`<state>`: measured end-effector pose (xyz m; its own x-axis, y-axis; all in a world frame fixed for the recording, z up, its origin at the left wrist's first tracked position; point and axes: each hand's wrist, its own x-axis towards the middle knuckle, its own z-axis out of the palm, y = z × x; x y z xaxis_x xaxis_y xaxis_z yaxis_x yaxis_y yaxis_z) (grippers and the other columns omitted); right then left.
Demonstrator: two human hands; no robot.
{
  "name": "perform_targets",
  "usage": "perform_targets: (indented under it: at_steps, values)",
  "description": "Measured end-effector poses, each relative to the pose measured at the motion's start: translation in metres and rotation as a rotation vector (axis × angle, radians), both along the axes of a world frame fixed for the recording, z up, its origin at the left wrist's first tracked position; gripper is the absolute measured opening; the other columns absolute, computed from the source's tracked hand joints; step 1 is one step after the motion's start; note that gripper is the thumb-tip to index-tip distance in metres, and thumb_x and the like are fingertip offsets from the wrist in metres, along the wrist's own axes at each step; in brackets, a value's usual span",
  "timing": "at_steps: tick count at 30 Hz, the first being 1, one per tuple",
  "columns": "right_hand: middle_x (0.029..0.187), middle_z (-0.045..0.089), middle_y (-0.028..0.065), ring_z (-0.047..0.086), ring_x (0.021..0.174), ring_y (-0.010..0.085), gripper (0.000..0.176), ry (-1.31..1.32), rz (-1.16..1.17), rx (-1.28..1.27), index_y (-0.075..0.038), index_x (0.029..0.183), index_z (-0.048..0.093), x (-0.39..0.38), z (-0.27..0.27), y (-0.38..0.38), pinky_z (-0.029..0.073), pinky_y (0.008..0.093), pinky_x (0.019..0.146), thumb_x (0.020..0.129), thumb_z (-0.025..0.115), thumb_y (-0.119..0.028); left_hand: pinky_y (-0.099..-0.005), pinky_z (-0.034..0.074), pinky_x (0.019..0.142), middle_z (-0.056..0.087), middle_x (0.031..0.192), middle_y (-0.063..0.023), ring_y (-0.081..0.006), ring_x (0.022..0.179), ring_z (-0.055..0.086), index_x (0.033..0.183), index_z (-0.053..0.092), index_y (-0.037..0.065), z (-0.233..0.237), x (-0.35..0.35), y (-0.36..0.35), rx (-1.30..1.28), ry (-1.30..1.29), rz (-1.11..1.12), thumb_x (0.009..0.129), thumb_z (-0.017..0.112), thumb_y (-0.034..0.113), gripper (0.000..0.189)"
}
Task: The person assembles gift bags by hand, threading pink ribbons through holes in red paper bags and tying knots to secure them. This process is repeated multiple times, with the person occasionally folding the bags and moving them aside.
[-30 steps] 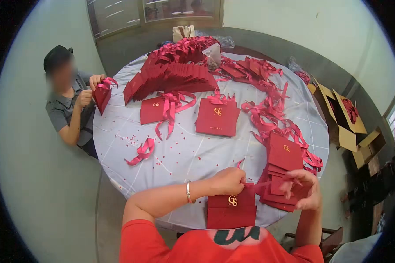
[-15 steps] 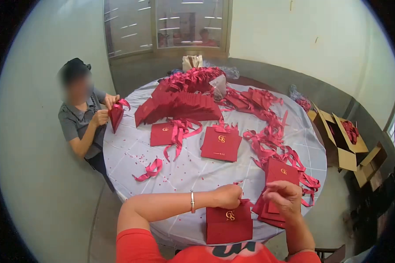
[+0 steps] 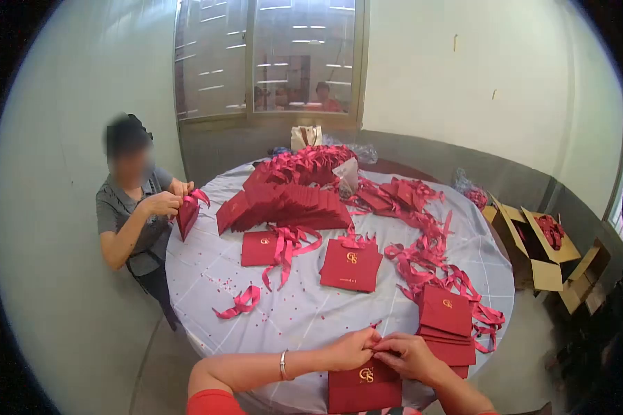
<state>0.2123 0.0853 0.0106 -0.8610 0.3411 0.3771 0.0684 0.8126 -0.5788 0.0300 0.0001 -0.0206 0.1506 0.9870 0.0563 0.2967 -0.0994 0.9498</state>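
Note:
In front of me a red paper gift bag [image 3: 364, 391] with a gold logo lies at the near table edge. My left hand [image 3: 353, 348] is closed at the bag's top edge, pinching its ribbon; a small pink-red ribbon end [image 3: 375, 324] pokes out above the fingers. My right hand [image 3: 407, 355] meets it there, thumb and fingers pinched on the same ribbon, most of which the fingers hide. Just right of my hands is a stack of red gift bags [image 3: 446, 311] with pink ribbons [image 3: 464, 280] trailing from it.
On the round table [image 3: 208, 297] stand long rows of red bags [image 3: 291, 207], more bags [image 3: 351, 264] and a loose ribbon [image 3: 241, 304]. Across at the left, a co-worker [image 3: 135, 200] handles a folded red bag [image 3: 188, 218]. Cardboard boxes [image 3: 533, 249] stand at the right.
My right hand has come down from above the stack to the bag's top, joining my left hand. The view has tilted up a little.

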Motion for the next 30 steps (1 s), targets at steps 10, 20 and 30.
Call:
perform_targets:
  at_steps: [10,20,30]
  values:
    - [0.089,0.068,0.0082,0.068,0.077,0.0264,0.017,0.067,-0.031,0.106,-0.009,0.092,0.071,-0.009,-0.029,0.005,0.055,0.0342,0.065,0.076,0.074,-0.014,-0.0398,0.051,0.073,0.07,0.089,-0.0146,-0.0311,0.08,0.067,0.115,0.05,0.004,-0.009,-0.012,-0.01,0.15,0.254,0.144,0.089,0.052,0.009,0.027]
    - [0.087,0.068,0.0086,0.069,0.072,0.0245,0.017,0.094,-0.004,0.187,-0.008,0.089,0.071,-0.007,-0.025,-0.002,0.056,0.0312,0.06,0.075,0.077,-0.015,-0.0488,0.051,0.067,0.065,0.087,-0.0197,-0.0397,0.077,0.064,0.11,0.057,0.011,-0.016,-0.014,-0.008,0.281,0.478,0.032,0.091,0.053,0.018,0.021]
    - [0.087,0.068,0.0085,0.068,0.072,0.0251,0.015,0.105,0.028,0.263,-0.007,0.085,0.07,-0.007,-0.019,0.0,0.056,0.032,0.06,0.073,0.076,-0.013,-0.0439,0.052,0.066,0.066,0.085,-0.0162,-0.0355,0.075,0.065,0.107,0.059,0.01,-0.018,-0.017,-0.003,0.341,0.453,0.008,0.09,0.056,0.015,0.018]
